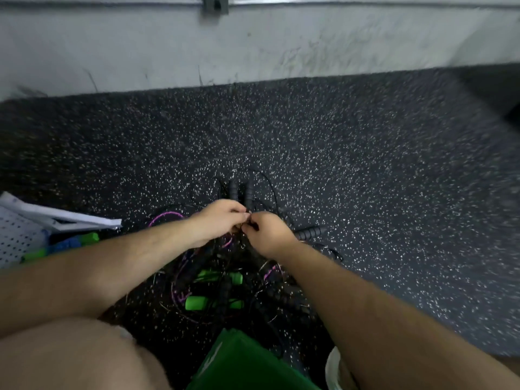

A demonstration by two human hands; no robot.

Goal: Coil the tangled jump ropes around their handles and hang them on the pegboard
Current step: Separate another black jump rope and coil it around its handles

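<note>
The tangle of jump ropes (222,288) lies on the floor (365,192) right in front of us, between our knees and the wall (253,52). We judge it light and limp: thin cords that bend anywhere, snag on each other and hold no shape, with only the handles stiff enough to take hold of firmly. The 2 black handles (233,190) sit side by side at the far edge of the heap, their long axes parallel and pointing away from us toward the wall. A 3rd black handle (309,233) lies to the right, its long axis running left to right and its free end pointing right. The green handles (219,277) nearer us lie roughly crosswise (which belongs with which we cannot tell). Our left hand (222,220) and right hand (267,235) meet on the near side of the 2 black handles, each grip closed to a fingertip pinch on what looks like the black cord (268,182), fingers curled tight; where the cord runs between them is hidden. We would gather both handles in 1 hand and feed cord with the other. A purple cord (166,216) loops out to the left, and the pegboard (17,235) sits at the far left edge.
</note>
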